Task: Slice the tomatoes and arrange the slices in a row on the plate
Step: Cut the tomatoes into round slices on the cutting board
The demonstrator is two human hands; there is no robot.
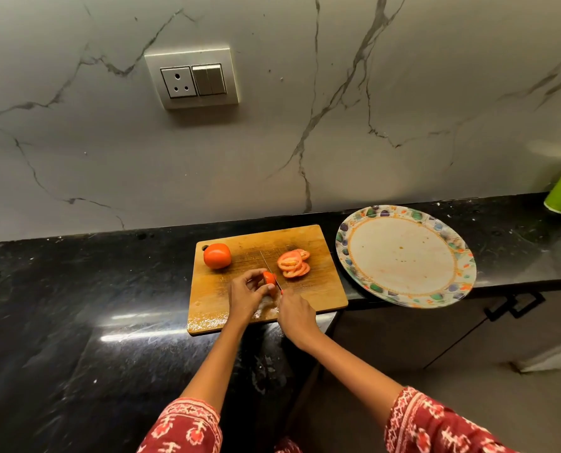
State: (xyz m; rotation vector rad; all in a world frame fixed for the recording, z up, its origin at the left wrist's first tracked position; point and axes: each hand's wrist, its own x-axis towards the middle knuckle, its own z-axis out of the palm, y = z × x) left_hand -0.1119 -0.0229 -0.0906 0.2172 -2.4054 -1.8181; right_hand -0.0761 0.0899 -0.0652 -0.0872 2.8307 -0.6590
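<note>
Right hand (pixel 295 309) grips the knife (pixel 270 267); left hand (pixel 247 295) pinches the tomato remnant (pixel 268 278) mid-board, near the worktop's front edge. Keep fingertips curled back; cut straight, evenly.

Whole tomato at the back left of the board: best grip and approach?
Probably grip the whole tomato across its round sides, coming down from above. It sits alone on the board near the far left corner, with bare wood around it, so fingers can wrap it. The left hand is nearer, but it holds the tomato end against the knife in the right hand.
</note>
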